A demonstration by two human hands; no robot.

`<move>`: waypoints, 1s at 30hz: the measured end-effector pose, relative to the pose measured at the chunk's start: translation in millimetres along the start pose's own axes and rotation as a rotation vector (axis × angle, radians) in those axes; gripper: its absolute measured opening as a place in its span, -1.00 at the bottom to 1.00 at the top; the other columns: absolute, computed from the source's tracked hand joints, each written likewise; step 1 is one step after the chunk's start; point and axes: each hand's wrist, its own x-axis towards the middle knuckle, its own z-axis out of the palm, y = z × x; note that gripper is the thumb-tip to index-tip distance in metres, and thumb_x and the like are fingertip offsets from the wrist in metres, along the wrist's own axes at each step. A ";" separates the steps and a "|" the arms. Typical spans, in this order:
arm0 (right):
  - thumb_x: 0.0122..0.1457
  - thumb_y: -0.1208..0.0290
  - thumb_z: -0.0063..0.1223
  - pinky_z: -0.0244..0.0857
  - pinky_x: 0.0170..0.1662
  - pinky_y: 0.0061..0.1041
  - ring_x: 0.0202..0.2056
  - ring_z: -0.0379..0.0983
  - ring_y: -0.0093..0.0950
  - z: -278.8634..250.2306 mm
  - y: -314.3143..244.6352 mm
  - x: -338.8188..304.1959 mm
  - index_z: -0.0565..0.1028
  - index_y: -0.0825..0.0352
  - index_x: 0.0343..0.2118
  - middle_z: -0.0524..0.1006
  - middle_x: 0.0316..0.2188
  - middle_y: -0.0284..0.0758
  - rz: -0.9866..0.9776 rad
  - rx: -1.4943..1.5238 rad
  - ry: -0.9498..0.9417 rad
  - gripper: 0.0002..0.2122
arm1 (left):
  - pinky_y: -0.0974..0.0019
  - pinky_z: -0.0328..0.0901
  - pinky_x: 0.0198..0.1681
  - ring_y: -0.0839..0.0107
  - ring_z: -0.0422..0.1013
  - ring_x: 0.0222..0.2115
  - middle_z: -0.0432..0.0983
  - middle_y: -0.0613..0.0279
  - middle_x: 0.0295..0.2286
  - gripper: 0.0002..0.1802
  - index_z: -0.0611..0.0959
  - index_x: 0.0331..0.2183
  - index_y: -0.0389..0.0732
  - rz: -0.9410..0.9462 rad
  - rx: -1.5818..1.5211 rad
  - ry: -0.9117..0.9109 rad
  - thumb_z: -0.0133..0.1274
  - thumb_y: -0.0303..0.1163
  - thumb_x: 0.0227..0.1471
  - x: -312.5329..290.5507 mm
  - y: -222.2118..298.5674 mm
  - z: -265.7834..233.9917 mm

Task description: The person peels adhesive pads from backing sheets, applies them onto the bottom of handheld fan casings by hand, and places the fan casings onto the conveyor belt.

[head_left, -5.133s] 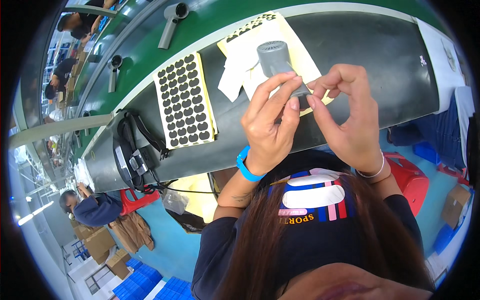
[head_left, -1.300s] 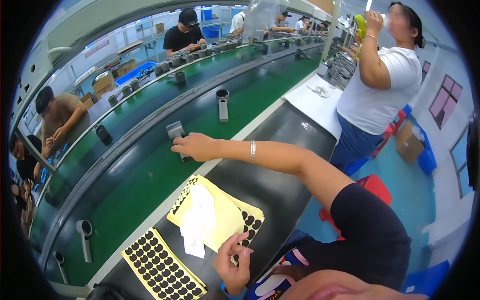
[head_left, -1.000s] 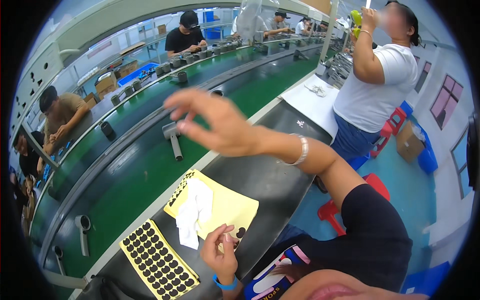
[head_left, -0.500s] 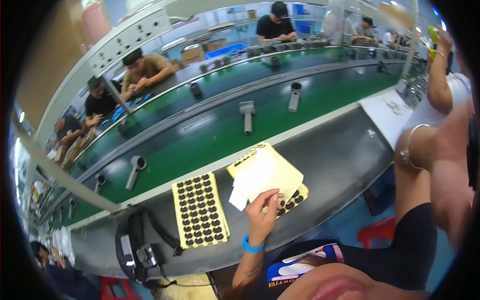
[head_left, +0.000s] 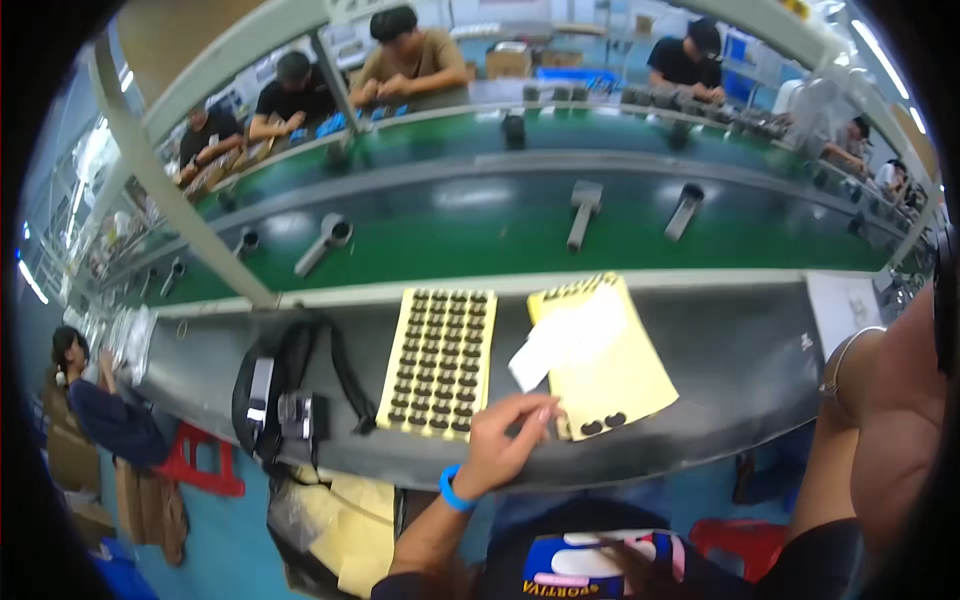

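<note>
My left hand (head_left: 503, 438), with a blue band at the wrist, is at the lower left edge of a stack of yellow sheets (head_left: 625, 365). Its thumb and forefinger are pinched together at that edge; anything between them is too small to make out. A crumpled-looking white paper (head_left: 545, 350) lies across the upper left of the stack, and a couple of black round pads (head_left: 605, 423) show at the near edge. Left of my hand lies another yellow sheet with rows of black pads (head_left: 440, 360). My bent right arm (head_left: 905, 400) rises at the right edge, its hand out of view.
A black strap with a small camera-like device (head_left: 297, 412) lies left of the sheets. Beyond the bench runs a green conveyor (head_left: 440, 245) carrying grey tubular parts (head_left: 583, 215). Several people work across it. White paper (head_left: 845, 305) lies at right; a red stool (head_left: 205, 460) stands at left.
The view has turned, and the bench things sit further right and more level. My left hand has shifted from over the yellow stack to its lower left edge. Fewer black pads show at the stack's edge.
</note>
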 end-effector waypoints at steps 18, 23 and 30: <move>0.07 0.60 0.09 0.24 0.05 -0.36 0.06 0.33 -0.34 122.9 13.6 24.7 0.28 0.31 0.09 0.35 0.08 -0.16 -0.001 0.004 -0.092 -0.52 | 0.44 0.32 -0.50 0.43 0.48 -0.54 0.57 0.15 -0.43 -0.81 0.59 -0.24 -0.29 0.021 0.167 0.195 0.02 -0.51 0.04 -23.2 -38.2 3.8; 0.14 0.53 0.04 0.05 0.21 -0.32 0.18 0.19 -0.31 163.7 27.0 27.7 0.33 0.23 0.10 0.29 0.16 -0.26 -0.194 -0.275 -0.452 -0.57 | 0.28 0.35 -0.43 0.19 0.47 -0.48 0.52 0.09 -0.42 -0.83 0.57 -0.27 -0.28 0.129 0.332 0.228 0.01 -0.48 0.04 -35.2 -71.4 8.8; 0.24 0.35 -0.10 0.01 0.20 -0.31 0.19 0.12 -0.19 153.1 154.2 -187.3 0.26 0.32 0.14 0.22 0.17 -0.15 0.500 -0.298 -0.562 -0.59 | 0.13 0.32 -0.37 0.07 0.42 -0.41 0.44 0.06 -0.45 -0.86 0.51 -0.31 -0.27 0.112 0.327 0.143 -0.02 -0.47 0.03 -31.0 -67.6 12.9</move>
